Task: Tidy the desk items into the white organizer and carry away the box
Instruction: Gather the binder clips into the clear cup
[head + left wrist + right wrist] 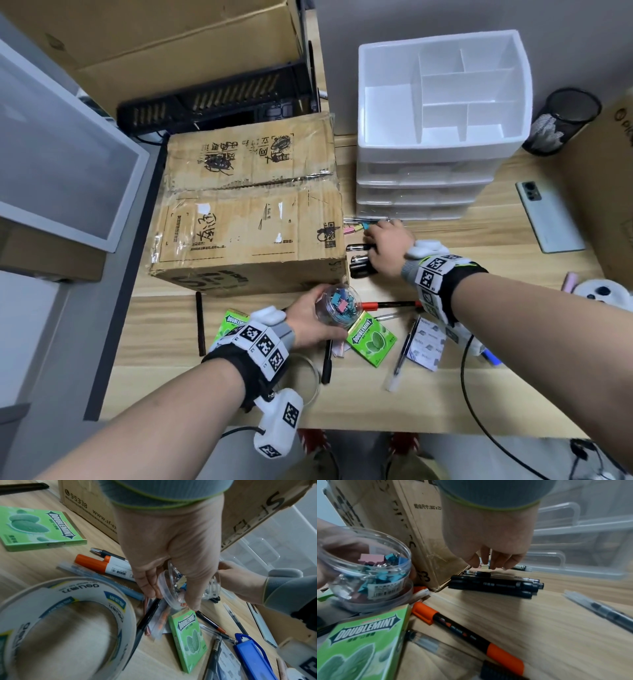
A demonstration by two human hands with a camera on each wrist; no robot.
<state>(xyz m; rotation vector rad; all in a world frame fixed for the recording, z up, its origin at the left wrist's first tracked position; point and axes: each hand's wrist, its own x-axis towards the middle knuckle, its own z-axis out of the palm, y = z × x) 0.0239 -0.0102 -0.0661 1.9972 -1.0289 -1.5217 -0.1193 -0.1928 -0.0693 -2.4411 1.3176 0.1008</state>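
Nothing is sitting yet in the top compartments of the white organizer [442, 92], so by my reading the tidying is only just getting going. Left hand [308, 322] is curling its grip round a clear jar of coloured binder clips [340, 303], holding it just above the worktop [479, 394] in front of the cardboard box [250, 212]. Right hand [387, 246] is reaching over a bundle of black markers [494, 586] lying between the box and the organizer's drawers; its fingertips [491, 565] are closing on something small and pale there, possibly a single clip, though the blur is keeping me from saying for certain. Plenty is waiting loose on the worktop: two green gum packs [371, 337], an orange-capped marker [467, 632], several pens, a roll of tape [65, 626], a blue case [252, 657], a packet of labels. A phone [548, 216] and a mesh cup [561, 120] are lying to the right of the organizer. The box is sitting closed, flaps taped, at the worktop's left, not yet lifted; carrying it off looks like the last step.
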